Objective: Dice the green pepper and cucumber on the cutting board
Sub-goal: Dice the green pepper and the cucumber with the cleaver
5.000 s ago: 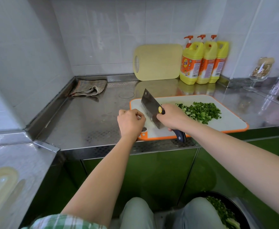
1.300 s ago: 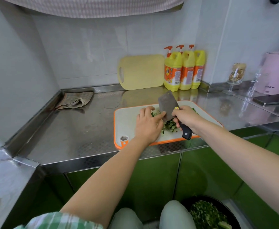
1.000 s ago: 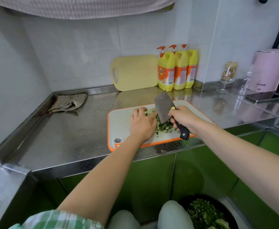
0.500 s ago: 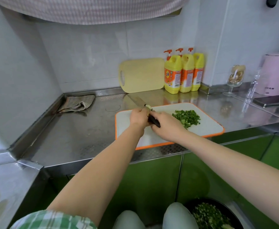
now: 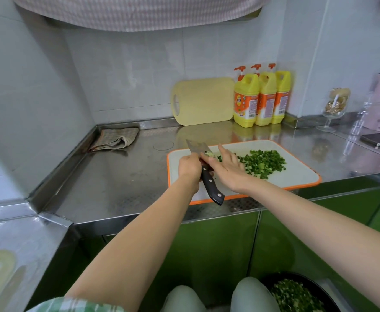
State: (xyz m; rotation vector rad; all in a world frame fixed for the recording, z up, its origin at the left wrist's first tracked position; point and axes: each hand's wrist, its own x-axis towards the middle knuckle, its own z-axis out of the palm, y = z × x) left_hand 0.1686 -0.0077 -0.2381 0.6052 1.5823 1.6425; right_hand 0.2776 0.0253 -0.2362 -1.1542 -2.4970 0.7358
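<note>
Green is gathered in one place: a heap of finely diced green pepper and cucumber lies on the far right half of the white plastic cutting board with an orange rim, which sits at the front edge of the stainless-steel bench, close enough for both arms to work over it. No whole pepper or cucumber is in view, so the cutting looks nearly or wholly done. The left hand has its fingers curled tight round the broad steel cleaver with a black riveted handle, gripping just where handle meets blade. The blade points away from the body and the handle's butt hangs over the board's near rim. The right hand is spread flat, fingers straight, laid against the blade's right face where pale green scraps cling. This reads as wiping stuck dice off the steel towards the heap, which would explain why the cleaver is held low and over the board. A black bowl down by the person's knees already holds chopped greens, likely waiting for this batch.
</note>
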